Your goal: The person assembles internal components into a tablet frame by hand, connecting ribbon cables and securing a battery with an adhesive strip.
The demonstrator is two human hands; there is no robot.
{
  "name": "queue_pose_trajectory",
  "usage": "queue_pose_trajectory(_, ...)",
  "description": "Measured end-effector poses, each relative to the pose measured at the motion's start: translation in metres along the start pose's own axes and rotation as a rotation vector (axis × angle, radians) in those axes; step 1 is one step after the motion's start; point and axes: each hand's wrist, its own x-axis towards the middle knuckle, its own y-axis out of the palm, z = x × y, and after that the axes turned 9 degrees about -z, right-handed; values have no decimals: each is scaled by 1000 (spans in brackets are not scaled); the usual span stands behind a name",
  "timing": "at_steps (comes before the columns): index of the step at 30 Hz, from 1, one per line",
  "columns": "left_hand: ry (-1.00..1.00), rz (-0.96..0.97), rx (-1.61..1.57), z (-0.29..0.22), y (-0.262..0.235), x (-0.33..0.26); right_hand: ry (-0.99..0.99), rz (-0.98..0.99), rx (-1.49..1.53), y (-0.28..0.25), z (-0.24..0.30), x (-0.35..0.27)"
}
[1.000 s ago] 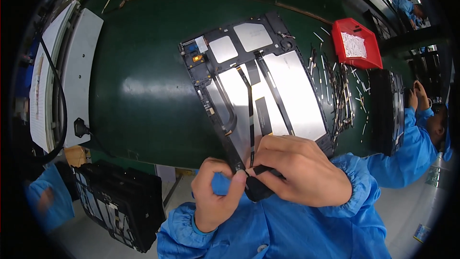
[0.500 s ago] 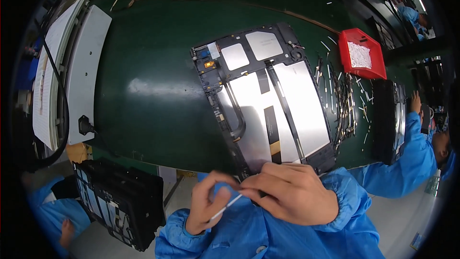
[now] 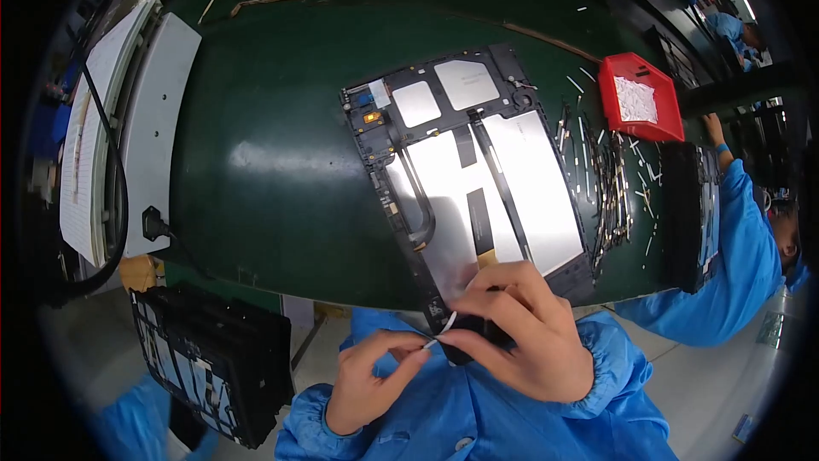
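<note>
Green bench (image 3: 256,231) bore a panel (image 3: 542,184), its near corner overhanging, perhaps for reach. There, the left hand (image 3: 368,380) pinched a white strip (image 3: 450,322); the right hand (image 3: 533,343), half-curled, touched it, perhaps steadying, grip unclear.

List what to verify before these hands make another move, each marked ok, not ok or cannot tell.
1. Left hand pinching the white strip: ok, between thumb and finger.
2. Right hand gripping the strip: cannot tell; fingertips are at it, firmness unclear.
3. Dark-framed panel wholly on the green table: not ok, near corner overhangs the edge.
4. Red bin upright: ok, white pieces inside.
5. Dark strips sorted: not ok, loosely heaped.
</note>
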Motion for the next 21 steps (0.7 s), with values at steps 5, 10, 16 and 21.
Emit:
queue_pose_trajectory(5,-9,-36,53,3,-5,-4,4,52,-91,4,-1,0)
queue_pose_trajectory(10,99,-119,-51,-7,4,0,-230,142,296,-2,-9,0)
queue_pose_trajectory(16,340,-77,-140,-16,16,11,-31,21,234,-7,-6,0)
queue_pose_trajectory(21,390,53,-55,-24,15,17,-284,38,216,-17,-15,-8)
